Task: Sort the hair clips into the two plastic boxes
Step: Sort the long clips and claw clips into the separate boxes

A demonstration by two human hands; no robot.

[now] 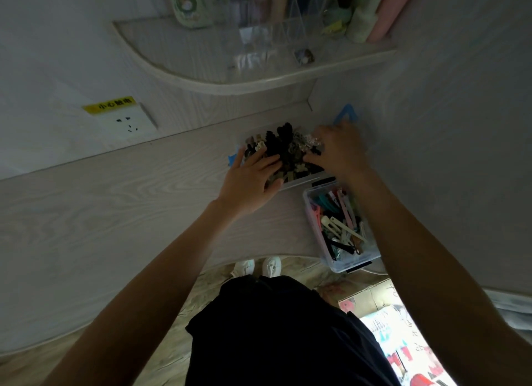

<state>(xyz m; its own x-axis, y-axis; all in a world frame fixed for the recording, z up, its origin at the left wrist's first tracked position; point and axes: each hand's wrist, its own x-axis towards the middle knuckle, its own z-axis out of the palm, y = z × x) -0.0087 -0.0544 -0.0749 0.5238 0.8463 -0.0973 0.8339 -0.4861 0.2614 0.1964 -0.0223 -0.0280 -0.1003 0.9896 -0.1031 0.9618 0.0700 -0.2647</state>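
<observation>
A clear plastic box point(300, 181) at the desk's far right is heaped with dark and beige claw clips point(285, 146). My left hand point(250, 181) lies flat on the heap's near left side, fingers straight. My right hand point(338, 151) rests on the heap's right side with its fingers bent down into the clips; whether it holds one is hidden. A second clear box point(349, 263) stands nearer, at the desk's front right edge, filled with flat snap clips point(339, 221) in pink, white, teal and black.
The pale wood desk point(115, 213) stretches to the left. A wall socket point(126, 123) with a yellow label sits on the back wall. A curved shelf point(218, 77) overhead carries a clear organiser and bottles. The side wall point(446, 126) stands close on the right.
</observation>
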